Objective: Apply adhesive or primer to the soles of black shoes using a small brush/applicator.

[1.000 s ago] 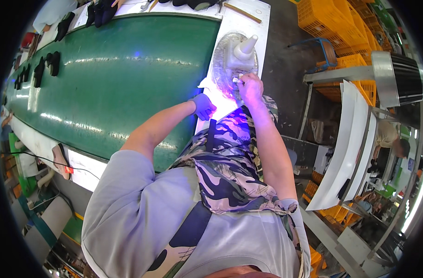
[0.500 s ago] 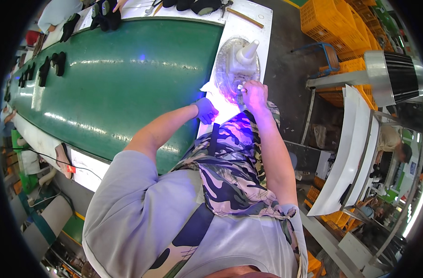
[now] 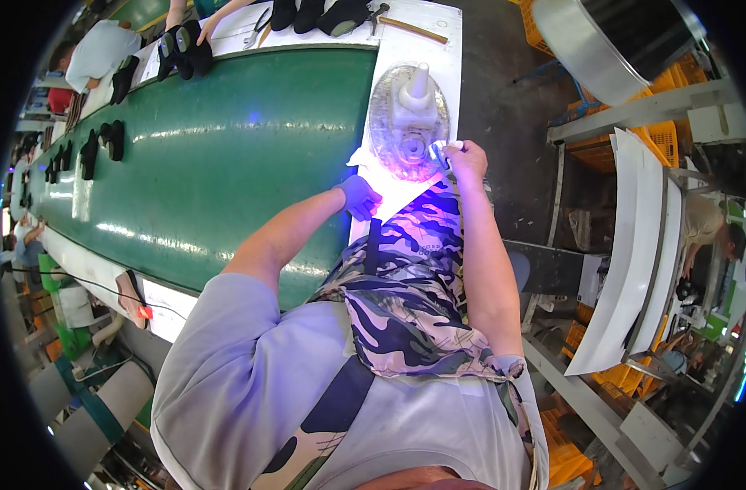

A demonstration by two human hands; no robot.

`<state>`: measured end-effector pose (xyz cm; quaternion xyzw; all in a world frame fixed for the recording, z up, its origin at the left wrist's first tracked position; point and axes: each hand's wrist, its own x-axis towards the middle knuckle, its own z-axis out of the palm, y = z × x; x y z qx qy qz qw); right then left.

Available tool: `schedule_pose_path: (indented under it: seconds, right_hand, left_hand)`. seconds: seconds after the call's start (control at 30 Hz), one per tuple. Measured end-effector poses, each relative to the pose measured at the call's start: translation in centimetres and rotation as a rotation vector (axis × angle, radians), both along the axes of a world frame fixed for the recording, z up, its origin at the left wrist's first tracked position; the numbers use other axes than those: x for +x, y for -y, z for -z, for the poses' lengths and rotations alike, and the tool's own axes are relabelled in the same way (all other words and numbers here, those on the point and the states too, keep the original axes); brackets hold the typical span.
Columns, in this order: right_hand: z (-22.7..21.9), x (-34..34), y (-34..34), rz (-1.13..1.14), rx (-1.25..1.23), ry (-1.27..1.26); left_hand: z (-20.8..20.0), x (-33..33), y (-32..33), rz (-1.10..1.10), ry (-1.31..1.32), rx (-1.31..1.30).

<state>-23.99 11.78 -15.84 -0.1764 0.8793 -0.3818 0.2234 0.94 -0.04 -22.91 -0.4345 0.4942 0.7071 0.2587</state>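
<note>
Two hands: left hand (image 3: 359, 198) flat on white sheet (image 3: 397, 192); right hand (image 3: 466, 159) pinching small pale piece (image 3: 440, 150).

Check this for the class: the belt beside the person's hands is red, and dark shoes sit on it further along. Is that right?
Not quite. The head view shows the belt is green, not red. It does run beside the hands, left and right, and dark shoes sit on it further along.

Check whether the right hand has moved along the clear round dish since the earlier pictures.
No clear move. The right hand stays at the near right rim of the clear round dish, as before; the camera itself shifted.
</note>
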Motion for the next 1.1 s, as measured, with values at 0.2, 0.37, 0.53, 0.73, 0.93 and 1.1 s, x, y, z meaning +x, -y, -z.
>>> schedule_pose_path:
  seconds: [0.2, 0.37, 0.53, 0.73, 0.93, 1.1]
  right_hand:
    - [-0.4, -2.7, -2.7, 0.338, -0.624, 0.838]
    - [0.9, -5.0, -9.5, 0.482, -0.956, 1.067]
    - [3.6, -7.5, -19.2, 0.577, -1.068, 1.076]
    - [7.0, -8.2, -30.2, 0.808, -1.098, 0.928]
    - [7.6, -5.8, -32.9, 0.870, -1.317, 0.810]
    - [8.3, -4.9, -33.3, 0.698, -1.404, 0.729]
  left_hand:
    - [1.1, 0.3, -0.1, -0.004, 0.008, -0.075]
    - [3.4, 0.7, -1.4, 0.044, -0.110, -0.388]
    - [1.6, -1.8, -3.0, -0.312, -0.245, -0.048]
    - [1.0, -4.6, -4.0, -0.419, -0.252, -0.026]
    - [3.5, -3.8, -3.5, -0.456, -0.287, -0.148]
    - [3.4, -4.4, -3.9, -0.494, -0.243, -0.279]
